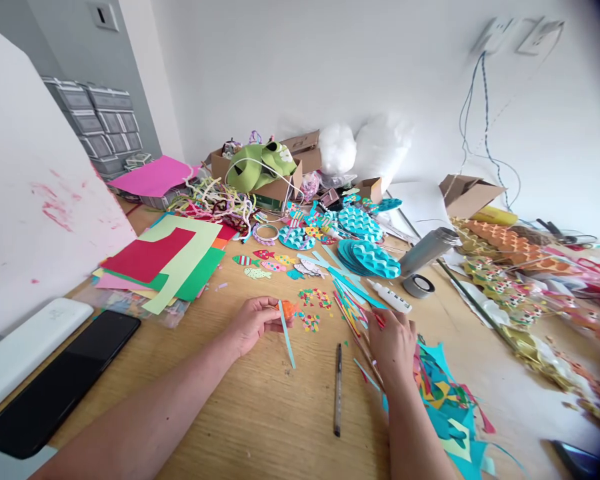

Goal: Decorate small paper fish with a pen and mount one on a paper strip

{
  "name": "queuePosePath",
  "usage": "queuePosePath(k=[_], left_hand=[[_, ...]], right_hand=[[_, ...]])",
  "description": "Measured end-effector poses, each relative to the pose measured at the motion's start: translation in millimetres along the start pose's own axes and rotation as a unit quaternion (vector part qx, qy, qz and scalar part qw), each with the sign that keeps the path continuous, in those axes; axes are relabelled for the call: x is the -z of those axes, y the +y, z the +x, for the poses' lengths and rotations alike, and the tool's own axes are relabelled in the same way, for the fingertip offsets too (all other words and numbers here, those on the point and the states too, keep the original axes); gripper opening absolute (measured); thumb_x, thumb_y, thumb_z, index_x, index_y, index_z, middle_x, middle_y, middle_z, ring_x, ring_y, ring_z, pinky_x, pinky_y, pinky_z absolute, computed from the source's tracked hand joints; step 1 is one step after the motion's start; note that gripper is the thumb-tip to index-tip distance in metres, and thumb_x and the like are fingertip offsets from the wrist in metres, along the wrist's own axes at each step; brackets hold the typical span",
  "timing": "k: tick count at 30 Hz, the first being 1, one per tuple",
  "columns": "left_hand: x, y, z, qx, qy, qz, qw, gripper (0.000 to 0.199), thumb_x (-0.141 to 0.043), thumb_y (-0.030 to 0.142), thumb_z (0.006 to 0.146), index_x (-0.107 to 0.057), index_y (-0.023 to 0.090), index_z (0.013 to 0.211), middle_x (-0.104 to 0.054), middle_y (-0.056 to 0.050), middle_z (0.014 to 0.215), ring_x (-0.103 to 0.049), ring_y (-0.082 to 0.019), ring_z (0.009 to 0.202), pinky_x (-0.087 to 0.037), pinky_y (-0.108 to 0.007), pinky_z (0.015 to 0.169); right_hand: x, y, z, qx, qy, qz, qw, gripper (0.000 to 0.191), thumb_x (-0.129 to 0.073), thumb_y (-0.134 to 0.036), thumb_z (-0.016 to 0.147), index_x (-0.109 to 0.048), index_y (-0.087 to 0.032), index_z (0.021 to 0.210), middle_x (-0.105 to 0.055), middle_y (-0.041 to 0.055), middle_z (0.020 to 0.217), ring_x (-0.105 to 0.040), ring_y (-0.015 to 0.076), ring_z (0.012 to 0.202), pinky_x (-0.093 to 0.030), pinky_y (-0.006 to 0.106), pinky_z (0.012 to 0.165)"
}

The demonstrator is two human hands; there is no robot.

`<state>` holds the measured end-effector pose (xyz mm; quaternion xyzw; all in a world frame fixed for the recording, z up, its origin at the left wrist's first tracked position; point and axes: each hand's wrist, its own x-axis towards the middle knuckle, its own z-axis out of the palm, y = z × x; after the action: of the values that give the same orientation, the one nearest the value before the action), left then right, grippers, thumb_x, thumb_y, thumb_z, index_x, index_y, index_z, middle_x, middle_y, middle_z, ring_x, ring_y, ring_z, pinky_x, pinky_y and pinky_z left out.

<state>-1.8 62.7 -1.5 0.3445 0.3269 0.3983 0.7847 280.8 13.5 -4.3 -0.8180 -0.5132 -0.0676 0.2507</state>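
My left hand [253,327] pinches a light-blue paper strip [287,337] and a small orange paper piece [289,309], likely a fish cut-out, above the wooden table. To its right, my right hand [393,340] rests over a bundle of coloured paper strips [347,310], fingers curled. Something red shows at its fingertips, but its kind is unclear. A white glue bottle [390,295] lies just beyond this hand. Between the hands are small coloured paper dots [310,323]. Several decorated paper fish [273,265] lie farther back. Nearer me is a pen [338,390].
Coloured paper sheets [175,257], a black phone [60,383] and a white slab-like device [35,350] lie left. Blue scalloped discs [367,259] and a metal flask [430,250] stand behind my right hand. Paper scraps [445,400] spread beside my right forearm. Boxes [275,190] line the wall.
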Motion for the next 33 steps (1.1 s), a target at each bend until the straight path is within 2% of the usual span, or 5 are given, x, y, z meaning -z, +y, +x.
queuePosePath(k=[3,8,18,24,33], left_hand=[[1.6,-2,2,0.001,-0.001,-0.003,1.000,0.032,-0.084,0.027,0.058,-0.065,0.012,0.080,-0.074,-0.010,0.080,-0.071,-0.022,0.073,-0.056,-0.036,0.074],[1.7,-1,1,0.003,-0.005,-0.005,1.000,0.033,-0.085,0.028,0.057,-0.065,0.012,0.079,-0.074,-0.011,0.080,-0.071,-0.023,0.074,-0.056,-0.037,0.075],[0.2,0,1,0.008,-0.001,0.004,1.000,0.034,-0.084,0.030,0.056,-0.066,0.012,0.079,-0.074,-0.011,0.078,-0.071,-0.024,0.072,-0.054,-0.035,0.071],[-0.5,1,1,0.008,-0.001,0.008,1.000,0.034,-0.083,0.030,0.055,-0.066,0.012,0.078,-0.074,-0.011,0.076,-0.071,-0.024,0.071,-0.054,-0.035,0.071],[0.3,-2,2,0.003,0.000,0.002,1.000,0.034,-0.083,0.029,0.054,-0.065,0.012,0.077,-0.074,-0.011,0.077,-0.071,-0.023,0.071,-0.054,-0.035,0.072]], right_hand=[[3,-6,10,0.000,-0.010,0.012,1.000,0.042,-0.044,-0.038,0.087,-0.076,-0.011,0.093,-0.071,0.0185,0.097,-0.058,0.0317,0.095,-0.041,0.040,0.085],[-10,-19,43,0.020,-0.104,0.021,0.994,0.030,-0.050,-0.031,0.085,-0.076,-0.017,0.088,-0.074,0.0080,0.079,-0.064,0.0231,0.075,-0.042,0.029,0.065],[-38,-45,75,-0.002,-0.164,-0.039,0.986,0.019,-0.063,-0.032,0.075,-0.070,-0.018,0.065,-0.072,0.0132,0.075,-0.066,0.0276,0.078,-0.039,0.030,0.062],[-33,-40,80,-0.013,-0.129,0.020,0.991,0.015,-0.059,-0.021,0.069,-0.068,-0.018,0.058,-0.068,0.0090,0.063,-0.064,0.0250,0.068,-0.037,0.029,0.058],[10,-28,82,-0.062,0.054,0.204,0.975,0.036,-0.055,-0.046,0.076,-0.068,-0.013,0.077,-0.069,0.0116,0.065,-0.062,0.0240,0.061,-0.043,0.032,0.055]])
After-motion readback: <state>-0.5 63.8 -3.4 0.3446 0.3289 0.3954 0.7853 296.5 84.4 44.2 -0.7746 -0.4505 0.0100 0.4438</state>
